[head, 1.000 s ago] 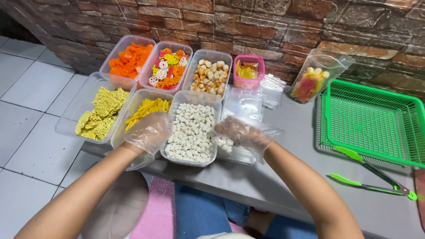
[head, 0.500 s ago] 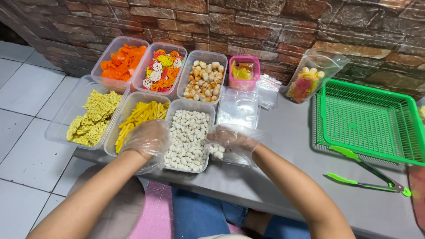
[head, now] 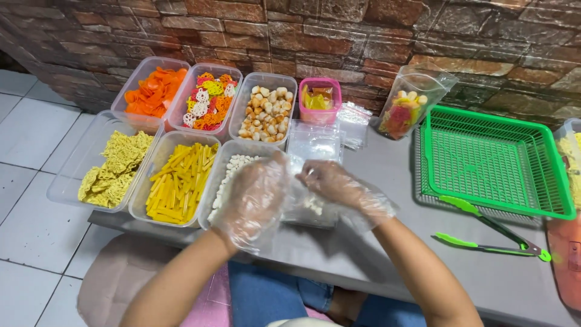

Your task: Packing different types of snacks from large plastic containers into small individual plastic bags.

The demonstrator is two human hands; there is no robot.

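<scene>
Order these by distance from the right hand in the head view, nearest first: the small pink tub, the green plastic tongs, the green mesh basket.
From the right hand:
1. Small pink tub, behind the hand, by the brick wall.
2. Green mesh basket, off to the right.
3. Green plastic tongs, right, near the table's front edge.
The tub and basket are close; the tongs are plainly farthest.

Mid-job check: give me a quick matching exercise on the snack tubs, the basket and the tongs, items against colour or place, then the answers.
Things:
1. flat chips tub
2. stick snacks tub
3. slotted basket
4. tongs

Descriptions:
A. green, empty, at the right
B. lying on the table in front of the basket
C. orange, back row far left
D. yellow, front row

Pairs: 1-C, 2-D, 3-A, 4-B
</scene>
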